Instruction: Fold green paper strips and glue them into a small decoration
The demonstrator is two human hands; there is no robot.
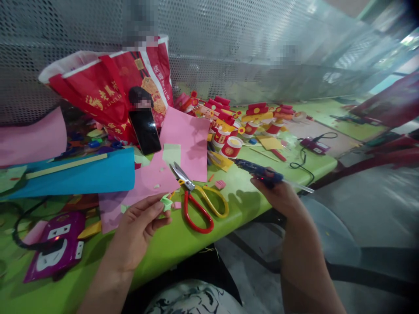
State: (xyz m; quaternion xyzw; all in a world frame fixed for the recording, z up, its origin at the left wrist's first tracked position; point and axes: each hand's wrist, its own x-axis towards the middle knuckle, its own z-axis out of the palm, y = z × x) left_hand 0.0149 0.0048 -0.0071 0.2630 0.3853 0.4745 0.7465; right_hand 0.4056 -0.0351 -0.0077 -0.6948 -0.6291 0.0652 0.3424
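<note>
Between the thumb and fingers of my left hand (pixel 144 224) is a small folded piece of light green paper (pixel 166 202). My right hand (pixel 278 194) grips a dark blue hot glue gun (pixel 258 170), its nozzle pointing left and a clear glue stick (pixel 299 186) sticking out behind. On the green table (pixel 235 209) between my hands lie scissors (pixel 188 183) with one red and one yellow handle, blades partly apart. A folded pink paper piece (pixel 220 185) rests beyond them. Pink paper sheets (pixel 190 135) lie under and behind the scissors.
A purple power strip (pixel 59 244) sits at the left, near a blue paper sheet (pixel 81 174). A phone (pixel 145 131) leans against a red shopping bag (pixel 94 91). Several red and yellow paper crafts (pixel 225 113) stand at the back. Another power strip (pixel 314 146) trails cable at right.
</note>
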